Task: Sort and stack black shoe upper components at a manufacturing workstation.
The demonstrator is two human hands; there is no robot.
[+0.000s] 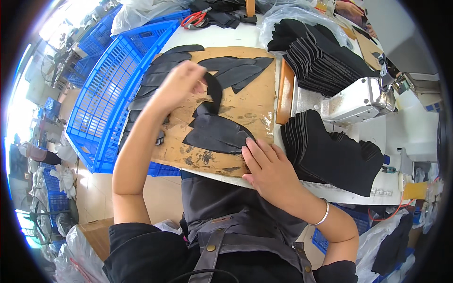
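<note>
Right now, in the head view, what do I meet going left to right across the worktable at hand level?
Blue crate → left hand lifting a curved black piece → brown board → right hand pressing a flat black piece → stack of black pieces → sewing machine.

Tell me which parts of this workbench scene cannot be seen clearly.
- Left hand, head view: its fingertips are turned away, so the grip on the curved black piece is hidden.
- Black pieces along the board's left edge: partly covered by the left forearm.
- Red scissors: too small for detail.
</note>
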